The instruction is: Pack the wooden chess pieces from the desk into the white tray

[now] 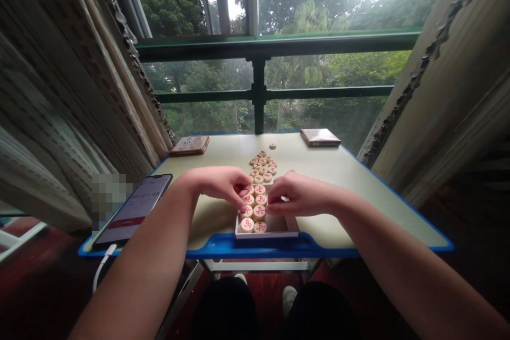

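Round wooden xiangqi pieces (247,225) with red characters stand in two columns in the left part of a shallow white box (279,234). My left hand (229,185) reaches over the left column, thumb and forefinger closed about one piece there. From the other side, my right hand (292,194) comes in with curled fingers, the tips together against the edge of the right column. Whether something small is between those tips is hidden. Beyond the box lies a loose cluster of more xiangqi pieces (258,166), and a single piece (273,145) sits farther back.
A phone (139,204) showing a timer lies at the table's left edge, with a white cable (104,263) plugged in. Flat boxes rest at the back left (190,145) and back right (320,137). The table (350,191) has a blue rim; curtains hang on both sides.
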{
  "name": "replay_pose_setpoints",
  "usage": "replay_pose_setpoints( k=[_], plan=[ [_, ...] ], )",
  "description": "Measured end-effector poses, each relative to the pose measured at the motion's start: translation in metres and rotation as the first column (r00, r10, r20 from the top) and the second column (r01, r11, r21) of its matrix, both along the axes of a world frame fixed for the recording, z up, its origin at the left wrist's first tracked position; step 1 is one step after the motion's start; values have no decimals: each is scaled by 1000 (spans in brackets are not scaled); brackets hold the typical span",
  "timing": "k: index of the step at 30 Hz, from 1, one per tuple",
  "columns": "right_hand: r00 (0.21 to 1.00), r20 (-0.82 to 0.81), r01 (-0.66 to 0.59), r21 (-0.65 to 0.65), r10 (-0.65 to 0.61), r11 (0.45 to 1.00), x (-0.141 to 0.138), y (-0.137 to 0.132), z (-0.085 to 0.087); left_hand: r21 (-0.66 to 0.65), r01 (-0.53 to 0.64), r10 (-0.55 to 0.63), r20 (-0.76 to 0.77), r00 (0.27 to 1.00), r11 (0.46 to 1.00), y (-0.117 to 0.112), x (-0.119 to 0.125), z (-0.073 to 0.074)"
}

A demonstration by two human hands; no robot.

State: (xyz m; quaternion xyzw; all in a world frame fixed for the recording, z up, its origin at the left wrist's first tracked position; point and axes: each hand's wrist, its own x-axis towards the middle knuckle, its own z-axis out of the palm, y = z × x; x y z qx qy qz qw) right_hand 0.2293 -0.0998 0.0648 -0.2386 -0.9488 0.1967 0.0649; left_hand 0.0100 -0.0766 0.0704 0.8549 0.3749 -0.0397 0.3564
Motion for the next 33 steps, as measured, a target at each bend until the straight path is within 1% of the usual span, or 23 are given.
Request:
replay_pose_setpoints(
  k=[5,9,11,14,16,18,19,20,21,22,23,24,26,27,28,29,30,31,33],
  plan=[
    [1000,8,26,-27,-26,999,-1,1,-1,10,-12,12,10,1000,1000,1,1,0],
    [998,5,61,-24,-61,998,-1,4,-2,-16,-14,14,37,999,1000,0,-2,2],
    [994,-15,108,-4,-108,994,0,7,-3,-34,-20,22,53,998,999,0,-3,2],
    [967,-83,247,56,-242,967,1,15,-4,-68,-37,43,85,995,997,1,-4,1],
    [925,-175,356,99,-336,929,2,24,-8,-88,-50,60,109,992,995,1,-4,0],
    [868,-264,468,151,-421,871,5,35,-14,-90,-81,93,143,985,993,2,-4,-1],
    [832,-283,537,190,-478,822,7,41,-19,-81,-108,121,170,978,991,3,-3,-3],
    [788,-280,609,228,-548,760,10,48,-23,-64,-147,157,206,966,987,4,-2,-4],
    [755,-261,655,266,-602,707,13,54,-27,-35,-197,200,251,947,980,6,0,-6],
    [732,-242,680,294,-636,671,15,60,-32,0,-261,249,300,921,965,9,2,-9],
    [724,-222,687,314,-653,655,17,65,-35,56,-338,299,350,888,939,12,4,-12],
    [734,-204,675,327,-648,661,19,69,-39,133,-431,348,405,846,892,16,7,-16],
    [768,-178,633,348,-615,691,19,74,-43,295,-618,426,511,746,729,24,11,-25],
    [788,-157,607,357,-595,710,19,75,-45,353,-662,434,540,721,661,29,13,-30],
    [805,-133,582,363,-578,728,18,76,-46,382,-678,430,556,711,628,33,13,-35],
    [814,-110,567,363,-570,740,17,75,-46,392,-689,430,566,703,610,37,13,-40],
    [815,-92,562,359,-572,745,16,75,-46,396,-691,431,567,702,605,40,13,-45],
    [809,-82,570,353,-582,742,15,74,-46,392,-689,431,566,703,610,43,12,-49],
    [785,-94,602,347,-613,719,15,73,-44,366,-693,445,562,697,622,46,10,-54]
  ],
)
